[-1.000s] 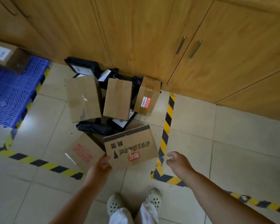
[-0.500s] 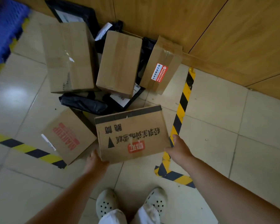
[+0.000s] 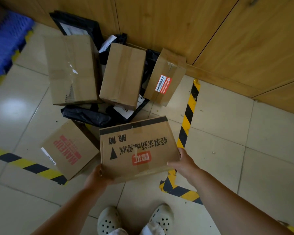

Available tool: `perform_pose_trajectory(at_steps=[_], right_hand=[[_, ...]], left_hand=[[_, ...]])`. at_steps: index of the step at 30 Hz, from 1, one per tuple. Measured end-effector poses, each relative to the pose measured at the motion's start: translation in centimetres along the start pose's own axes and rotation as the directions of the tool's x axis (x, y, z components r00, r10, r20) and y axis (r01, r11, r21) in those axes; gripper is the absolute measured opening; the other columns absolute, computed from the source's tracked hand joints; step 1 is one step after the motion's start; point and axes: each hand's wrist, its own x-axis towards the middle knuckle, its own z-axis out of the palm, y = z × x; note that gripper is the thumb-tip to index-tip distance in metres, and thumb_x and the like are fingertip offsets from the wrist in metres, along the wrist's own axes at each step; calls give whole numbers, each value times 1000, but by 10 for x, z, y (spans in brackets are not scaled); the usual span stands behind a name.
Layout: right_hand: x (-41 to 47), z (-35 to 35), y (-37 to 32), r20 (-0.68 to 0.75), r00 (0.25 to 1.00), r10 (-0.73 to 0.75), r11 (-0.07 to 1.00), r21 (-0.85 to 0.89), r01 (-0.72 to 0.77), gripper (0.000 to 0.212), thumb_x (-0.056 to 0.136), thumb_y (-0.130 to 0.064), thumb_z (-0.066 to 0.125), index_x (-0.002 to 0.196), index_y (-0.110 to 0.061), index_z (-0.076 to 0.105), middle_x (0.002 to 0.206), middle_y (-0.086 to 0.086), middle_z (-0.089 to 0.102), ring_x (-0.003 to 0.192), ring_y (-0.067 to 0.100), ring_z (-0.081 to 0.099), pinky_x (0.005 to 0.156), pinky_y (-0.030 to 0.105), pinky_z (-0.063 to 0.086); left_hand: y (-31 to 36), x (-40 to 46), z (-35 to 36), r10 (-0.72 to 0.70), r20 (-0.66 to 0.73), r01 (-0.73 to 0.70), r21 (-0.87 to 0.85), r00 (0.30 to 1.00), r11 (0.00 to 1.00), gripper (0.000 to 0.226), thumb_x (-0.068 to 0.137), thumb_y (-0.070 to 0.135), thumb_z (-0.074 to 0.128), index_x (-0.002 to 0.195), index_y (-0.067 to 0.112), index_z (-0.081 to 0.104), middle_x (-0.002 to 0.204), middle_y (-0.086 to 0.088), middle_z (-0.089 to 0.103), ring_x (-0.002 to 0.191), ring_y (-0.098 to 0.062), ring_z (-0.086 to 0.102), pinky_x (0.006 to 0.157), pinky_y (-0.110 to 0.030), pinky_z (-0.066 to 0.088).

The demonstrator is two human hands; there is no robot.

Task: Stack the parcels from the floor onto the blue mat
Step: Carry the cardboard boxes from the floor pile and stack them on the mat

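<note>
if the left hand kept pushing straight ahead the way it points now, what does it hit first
It is already there: the left hand grips the near-left corner of the printed cardboard box, so that box comes first. Beyond it, likely the black plastic bag, though depth is unclear.

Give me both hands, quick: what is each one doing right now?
Left hand: grips the near left corner of the printed cardboard box.
Right hand: grips the same box at its right edge.

Wooden cabinet doors (image 3: 176,22) run along the far wall. The tiled floor (image 3: 236,141) is pale and glossy, crossed by yellow-and-black hazard tape (image 3: 187,114) (scuffed at the near corner). Two white perforated clogs (image 3: 134,221) stand at the bottom edge.
</note>
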Motion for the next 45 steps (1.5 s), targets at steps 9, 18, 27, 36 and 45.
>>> perform_pose_trajectory(at_steps=[9, 18, 27, 36, 45], right_hand=[[-103, -49, -43, -71, 996, -59, 992, 104, 67, 60, 86, -12, 65, 137, -19, 34, 126, 5, 52, 107, 22, 52, 85, 33, 45], [-253, -109, -123, -206, 951, -231, 936, 221, 275, 65, 82, -6, 67, 138, -16, 36, 115, 5, 54, 103, 22, 53, 79, 30, 42], [-418, -185, -206, -245, 868, -432, 821, 291, 491, 80, 85, -12, 67, 148, -26, 21, 135, 1, 46, 111, 15, 45, 89, 30, 41], [-537, -252, -269, -391, 754, -528, 731, 242, 638, 69, 84, -19, 70, 142, -25, 33, 122, 3, 55, 102, 20, 52, 80, 32, 40], [-584, -286, -282, -366, 728, -579, 684, 269, 679, 38, 88, -28, 65, 123, -22, 53, 114, 0, 60, 107, 23, 55, 88, 41, 45]], left_hand=[[56, -107, -28, 151, -68, -155, -48, 986, 987, 70, 81, -8, 58, 143, 13, 32, 108, -12, 49, 91, -25, 45, 86, -40, 43], [128, -256, -92, 345, -143, -372, -285, 928, 884, 70, 79, -18, 54, 139, 9, 35, 127, -14, 45, 99, -22, 40, 89, -36, 39], [194, -401, -147, 558, -263, -612, -449, 787, 651, 51, 80, -20, 47, 106, 23, 50, 101, -3, 58, 102, -25, 52, 87, -42, 44], [261, -537, -190, 768, -218, -750, -483, 602, 452, 72, 83, -11, 54, 130, 43, 43, 113, 4, 59, 99, -17, 57, 71, -34, 49], [296, -587, -218, 805, -191, -786, -425, 562, 449, 73, 81, -10, 60, 142, 15, 29, 132, -6, 47, 105, -24, 53, 80, -38, 48]])
